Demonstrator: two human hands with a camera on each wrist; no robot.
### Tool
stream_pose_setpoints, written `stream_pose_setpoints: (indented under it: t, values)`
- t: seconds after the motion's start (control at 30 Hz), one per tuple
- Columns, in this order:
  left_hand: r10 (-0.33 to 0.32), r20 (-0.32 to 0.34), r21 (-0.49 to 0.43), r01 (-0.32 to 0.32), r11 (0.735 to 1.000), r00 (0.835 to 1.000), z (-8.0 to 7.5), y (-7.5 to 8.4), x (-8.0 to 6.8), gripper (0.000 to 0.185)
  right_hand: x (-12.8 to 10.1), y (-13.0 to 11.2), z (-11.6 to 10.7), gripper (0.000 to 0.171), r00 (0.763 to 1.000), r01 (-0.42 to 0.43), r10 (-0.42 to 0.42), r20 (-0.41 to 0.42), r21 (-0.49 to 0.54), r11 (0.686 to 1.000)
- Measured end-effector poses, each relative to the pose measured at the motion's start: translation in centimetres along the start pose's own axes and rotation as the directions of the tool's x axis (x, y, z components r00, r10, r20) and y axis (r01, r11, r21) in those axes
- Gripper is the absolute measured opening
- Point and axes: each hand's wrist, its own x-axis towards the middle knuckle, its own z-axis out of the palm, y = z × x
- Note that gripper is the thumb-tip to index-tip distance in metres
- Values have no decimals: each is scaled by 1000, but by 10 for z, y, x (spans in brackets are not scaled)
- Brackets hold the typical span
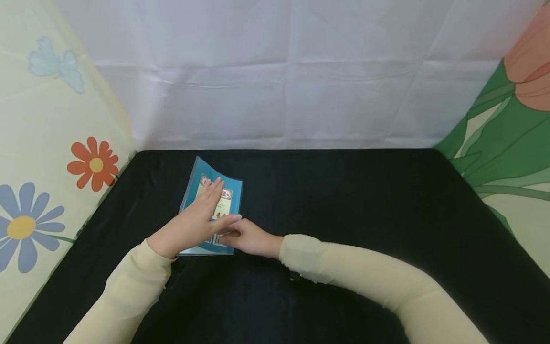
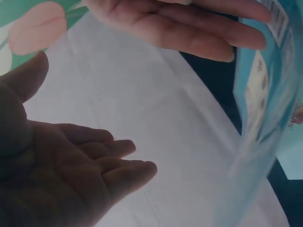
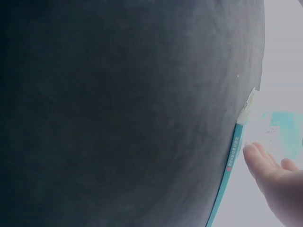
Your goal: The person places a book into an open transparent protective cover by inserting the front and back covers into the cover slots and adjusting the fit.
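Note:
A thin teal booklet (image 1: 195, 184) lies on the black cloth at the left-middle, its far edge curling up. My left hand (image 1: 199, 215) rests flat on its cover with the fingers straight. My right hand (image 1: 249, 239) is at the booklet's near right corner, fingertips tucked beneath the left hand's fingers. From the left wrist, the left palm (image 2: 90, 165) is relaxed, the right hand's straight fingers (image 2: 199, 33) reach toward the bent teal cover (image 2: 262, 94). The right wrist view shows the booklet's teal edge (image 3: 231, 161) beside my right fingertips (image 3: 265, 170).
Black cloth (image 1: 352, 210) covers the table. A white sheet (image 1: 283, 76) hangs at the back. Flower-print panels close in the left side (image 1: 51, 157) and the right side (image 1: 511, 143).

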Motion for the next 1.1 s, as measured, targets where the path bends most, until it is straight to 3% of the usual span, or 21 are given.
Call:
stream_pose_setpoints:
  t: [0.13,0.4,0.9,1.0,1.1]
  values:
    - [-44,24,-20,44,999,999,2,-11,3,90,-2,-1,-2,34,999,-33,33,2,-64,997]
    - [-152,60,-27,154,988,986,10,-34,10,88,-6,1,-9,30,998,-51,48,-35,-92,994]
    - [-260,105,-9,263,965,960,28,-60,32,83,-15,4,-29,27,966,-176,176,-190,17,984]
    - [-293,117,40,291,956,949,36,-61,42,76,-16,5,-32,27,958,-192,194,-213,31,981]
    - [-352,129,108,340,934,927,44,-59,51,78,-18,7,-36,27,951,-205,207,-230,34,978]
